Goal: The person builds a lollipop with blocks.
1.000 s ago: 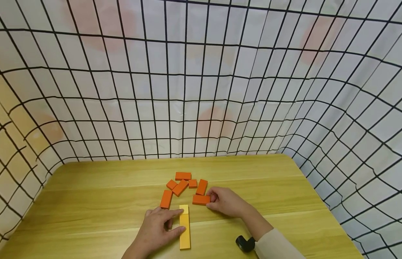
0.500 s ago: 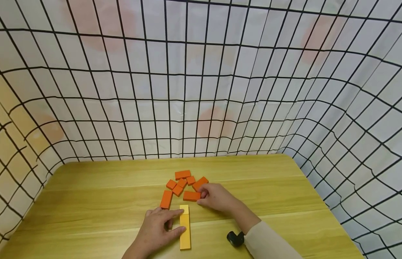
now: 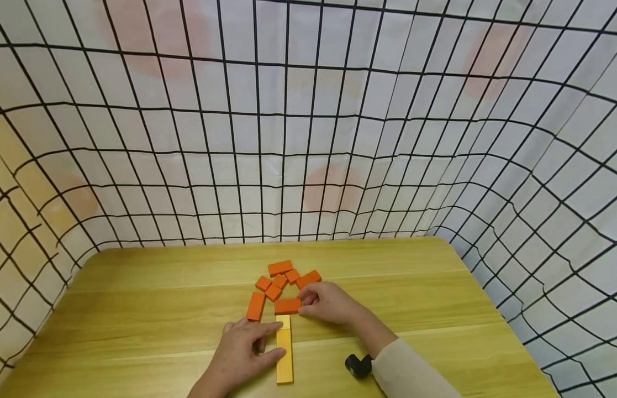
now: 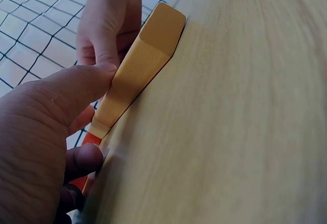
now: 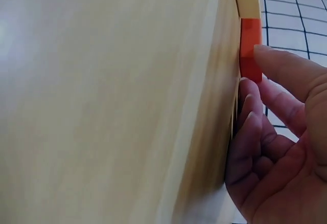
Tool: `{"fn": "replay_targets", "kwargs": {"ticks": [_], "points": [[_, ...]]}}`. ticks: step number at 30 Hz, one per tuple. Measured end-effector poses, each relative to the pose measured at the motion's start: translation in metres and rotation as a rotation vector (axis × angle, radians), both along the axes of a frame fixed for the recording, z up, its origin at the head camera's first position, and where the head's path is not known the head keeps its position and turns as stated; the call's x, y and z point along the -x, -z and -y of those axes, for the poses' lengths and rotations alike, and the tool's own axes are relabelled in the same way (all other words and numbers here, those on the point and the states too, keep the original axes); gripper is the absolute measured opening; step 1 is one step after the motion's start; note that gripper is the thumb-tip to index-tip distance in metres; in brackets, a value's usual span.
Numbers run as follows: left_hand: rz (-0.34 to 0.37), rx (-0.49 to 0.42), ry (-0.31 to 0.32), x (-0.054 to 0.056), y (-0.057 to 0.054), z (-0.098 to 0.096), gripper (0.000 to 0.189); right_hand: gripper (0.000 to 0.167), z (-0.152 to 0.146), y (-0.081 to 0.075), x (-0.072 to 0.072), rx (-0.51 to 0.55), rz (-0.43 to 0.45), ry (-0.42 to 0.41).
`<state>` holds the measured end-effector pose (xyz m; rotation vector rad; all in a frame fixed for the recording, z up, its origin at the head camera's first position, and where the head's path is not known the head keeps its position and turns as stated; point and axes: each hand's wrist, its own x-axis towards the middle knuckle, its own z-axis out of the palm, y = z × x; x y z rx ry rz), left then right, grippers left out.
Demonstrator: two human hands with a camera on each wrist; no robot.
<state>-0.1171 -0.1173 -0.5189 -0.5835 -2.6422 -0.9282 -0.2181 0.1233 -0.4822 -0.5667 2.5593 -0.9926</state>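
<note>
A long yellow block (image 3: 284,366) lies flat, lengthwise to the viewer, with a small yellow block (image 3: 283,319) lined up at its far end. My left hand (image 3: 238,349) rests at their left side, index fingertip on the small piece and thumb on the long one. Between thumb and fingers, my right hand (image 3: 333,303) pinches the right end of an orange block (image 3: 285,306). This block lies crosswise just beyond the small yellow one. In the right wrist view, the orange block's end (image 5: 250,37) meets the yellow piece (image 5: 248,0).
Several more orange blocks lie beyond the hands, among them one by my left fingers (image 3: 256,307), one at the back (image 3: 280,268) and one by my right hand (image 3: 308,279). A black mesh (image 3: 283,213) over pale cloth borders the wooden table (image 3: 139,298) at the back and sides.
My right hand has slid the orange block left, up to the far end of the yellow row. Some neighbouring orange blocks have turned and shifted slightly. The left hand has stayed put.
</note>
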Motion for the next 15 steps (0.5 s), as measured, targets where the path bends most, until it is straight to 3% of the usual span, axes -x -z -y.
{"fn": "replay_targets", "kwargs": {"ticks": [15], "points": [[-0.004, 0.002, 0.003, 0.001, -0.0004, -0.0002, 0.044, 0.023, 0.0048, -0.0019, -0.0045, -0.047, -0.05, -0.049]]}}
